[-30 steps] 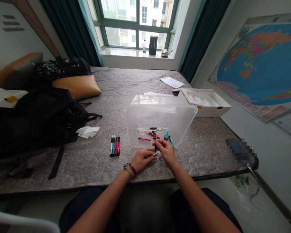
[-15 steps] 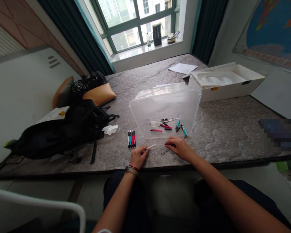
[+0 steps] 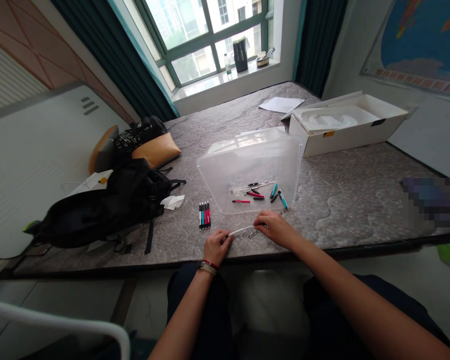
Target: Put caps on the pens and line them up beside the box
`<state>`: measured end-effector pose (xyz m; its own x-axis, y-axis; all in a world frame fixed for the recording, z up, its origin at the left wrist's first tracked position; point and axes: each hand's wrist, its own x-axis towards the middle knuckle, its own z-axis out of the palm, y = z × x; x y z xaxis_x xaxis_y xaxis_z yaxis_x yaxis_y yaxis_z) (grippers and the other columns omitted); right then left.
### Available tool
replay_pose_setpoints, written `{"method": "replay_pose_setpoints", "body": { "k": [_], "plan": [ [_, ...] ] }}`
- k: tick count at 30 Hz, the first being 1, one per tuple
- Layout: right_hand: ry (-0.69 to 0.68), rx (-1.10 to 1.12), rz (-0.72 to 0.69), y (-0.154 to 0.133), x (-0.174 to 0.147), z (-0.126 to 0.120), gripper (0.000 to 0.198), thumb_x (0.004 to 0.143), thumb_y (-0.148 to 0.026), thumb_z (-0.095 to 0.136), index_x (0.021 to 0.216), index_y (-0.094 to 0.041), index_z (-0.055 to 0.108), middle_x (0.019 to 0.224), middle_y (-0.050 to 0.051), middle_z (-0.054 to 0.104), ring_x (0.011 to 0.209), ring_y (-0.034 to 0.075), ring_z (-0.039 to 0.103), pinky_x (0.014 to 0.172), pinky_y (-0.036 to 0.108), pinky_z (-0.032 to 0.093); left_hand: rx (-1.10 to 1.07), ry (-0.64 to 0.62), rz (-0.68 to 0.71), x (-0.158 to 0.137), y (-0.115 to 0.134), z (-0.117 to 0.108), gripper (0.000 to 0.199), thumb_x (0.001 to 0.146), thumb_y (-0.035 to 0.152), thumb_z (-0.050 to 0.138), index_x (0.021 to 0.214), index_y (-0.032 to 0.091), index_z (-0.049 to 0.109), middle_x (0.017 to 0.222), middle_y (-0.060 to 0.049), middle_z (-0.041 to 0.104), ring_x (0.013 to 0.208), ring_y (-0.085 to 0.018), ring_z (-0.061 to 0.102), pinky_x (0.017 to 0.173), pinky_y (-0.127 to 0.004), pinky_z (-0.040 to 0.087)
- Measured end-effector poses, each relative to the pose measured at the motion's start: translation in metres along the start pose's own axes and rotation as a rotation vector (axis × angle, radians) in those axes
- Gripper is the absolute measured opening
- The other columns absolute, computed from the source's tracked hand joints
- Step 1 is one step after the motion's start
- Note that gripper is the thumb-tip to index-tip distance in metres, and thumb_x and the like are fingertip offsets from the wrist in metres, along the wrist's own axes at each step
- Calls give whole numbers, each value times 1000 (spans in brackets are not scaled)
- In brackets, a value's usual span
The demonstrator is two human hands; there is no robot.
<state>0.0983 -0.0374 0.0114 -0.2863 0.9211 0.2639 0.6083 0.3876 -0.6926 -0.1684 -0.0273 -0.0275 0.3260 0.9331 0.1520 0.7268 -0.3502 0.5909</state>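
Note:
My left hand is closed in a pinch on a white pen barrel, low over the near edge of the grey quilted surface. My right hand pinches a thin pen refill at the other end, in line with the barrel; a dark piece shows by its fingers. Whether the refill sits inside the barrel is too small to tell. Several assembled pens lie side by side left of my hands. Beyond my hands, loose pen parts, black, red, teal and metallic, lie in a clear plastic bin tipped on its side.
A black backpack, a tan pouch and a crumpled tissue lie at left. At the back right stands an open white box, with a paper sheet behind. A blurred dark item lies far right.
The white barrel and the refill have come together end to end, closing most of the gap between them. My left hand has shifted slightly right and down; my right hand has barely moved.

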Motion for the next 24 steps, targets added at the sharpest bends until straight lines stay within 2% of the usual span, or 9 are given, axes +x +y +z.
{"method": "replay_pose_setpoints", "body": {
  "k": [7, 12, 19, 24],
  "plan": [
    [-43, 9, 8, 3, 12, 12, 8, 80, -16, 69, 87, -21, 70, 86, 4, 68, 85, 18, 62, 80, 30, 46, 20, -12, 6, 2, 4, 1, 28, 90, 44, 57, 97, 23, 76, 83, -4, 67, 62, -11, 55, 62, -22, 43],
    [-89, 64, 24, -1, 19, 20, 8, 79, -15, 70, 84, -20, 68, 82, 2, 67, 79, 16, 62, 75, 27, 47, -64, -46, 56, 6, 6, 4, 27, 91, 41, 58, 101, 23, 75, 83, -4, 66, 62, -11, 55, 62, -22, 43],
    [3, 201, 65, 2, 24, 21, 25, 76, -10, 66, 98, -20, 59, 93, 2, 63, 79, 14, 63, 77, 28, 48, -38, -32, 26, 19, -1, 7, 25, 90, 40, 60, 103, 24, 75, 84, -3, 65, 68, -11, 57, 66, -22, 44],
    [12, 266, 80, 6, 27, 21, 31, 69, -1, 53, 93, -20, 58, 98, 4, 62, 91, 17, 62, 85, 32, 48, -55, -39, 16, 24, -4, 5, 26, 90, 41, 59, 102, 24, 75, 85, -4, 66, 70, -12, 58, 66, -22, 44]
  ]
}}
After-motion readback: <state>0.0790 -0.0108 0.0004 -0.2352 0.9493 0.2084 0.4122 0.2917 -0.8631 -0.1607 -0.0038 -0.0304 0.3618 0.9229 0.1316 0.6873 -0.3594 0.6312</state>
